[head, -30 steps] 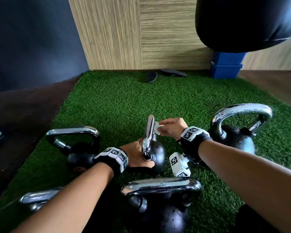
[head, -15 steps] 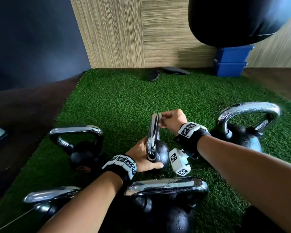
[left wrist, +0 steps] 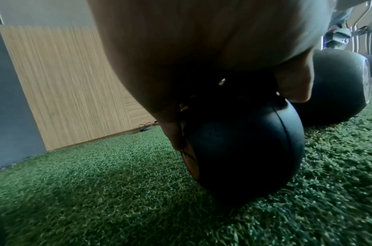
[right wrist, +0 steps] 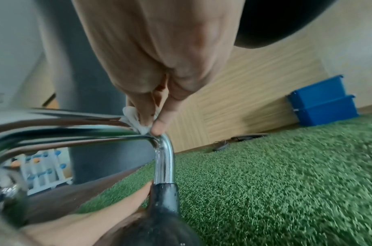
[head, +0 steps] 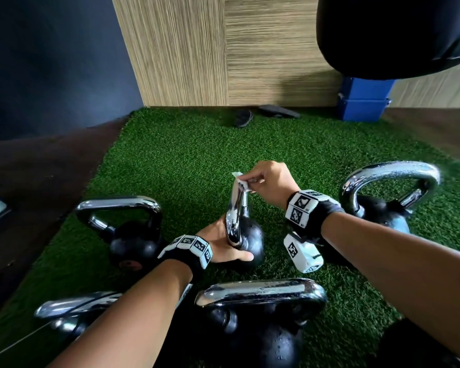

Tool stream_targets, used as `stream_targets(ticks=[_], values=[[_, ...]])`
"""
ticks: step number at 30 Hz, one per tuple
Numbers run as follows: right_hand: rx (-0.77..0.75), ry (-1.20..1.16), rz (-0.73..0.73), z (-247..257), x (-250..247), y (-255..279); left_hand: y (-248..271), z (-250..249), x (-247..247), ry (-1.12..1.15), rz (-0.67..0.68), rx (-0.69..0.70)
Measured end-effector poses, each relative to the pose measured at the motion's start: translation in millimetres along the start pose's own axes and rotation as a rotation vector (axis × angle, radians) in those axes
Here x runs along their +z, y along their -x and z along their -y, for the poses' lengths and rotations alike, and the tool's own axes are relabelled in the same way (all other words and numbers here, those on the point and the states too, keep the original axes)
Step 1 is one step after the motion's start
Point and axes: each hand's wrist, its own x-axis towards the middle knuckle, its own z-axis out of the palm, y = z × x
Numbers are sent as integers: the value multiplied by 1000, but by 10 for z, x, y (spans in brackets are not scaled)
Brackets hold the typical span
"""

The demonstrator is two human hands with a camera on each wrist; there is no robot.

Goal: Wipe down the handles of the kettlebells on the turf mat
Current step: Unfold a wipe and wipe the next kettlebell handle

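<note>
A small black kettlebell [head: 251, 241] stands mid-mat with its chrome handle [head: 234, 211] edge-on to me. My left hand [head: 223, 247] grips its ball from the left, thumb across the near side; in the left wrist view the ball [left wrist: 244, 149] sits under my palm. My right hand [head: 250, 181] pinches a white wipe [head: 240, 182] against the top far corner of the handle. In the right wrist view the wipe [right wrist: 136, 122] is squeezed between fingertips [right wrist: 159, 126] on the handle's bend [right wrist: 164, 158].
Several larger chrome-handled kettlebells ring the small one on the green turf mat [head: 197, 155]: one left [head: 122, 229], one right [head: 383, 203], one near me [head: 260, 314], one front-left [head: 72, 312]. Blue bins [head: 361, 102], sandals [head: 243, 118] and a hanging black bag [head: 393, 33] are at the back.
My right hand has slid the wipe up the handle from its right side to the top far corner. My left hand keeps its hold on the ball.
</note>
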Motion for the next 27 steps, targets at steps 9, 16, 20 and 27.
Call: stream_targets(ticks=[9, 16, 20, 27], values=[[-138, 70, 91, 239, -46, -21, -76, 60, -75, 147, 48, -36], [-230, 28, 171, 333, -10, -36, -24, 195, -42, 295, -2, -66], [-139, -85, 214, 314, 55, -32, -70, 233, -42, 264, -4, -134], [31, -293, 375, 308, 146, 30, -125, 336, -54, 208, 21, -30]])
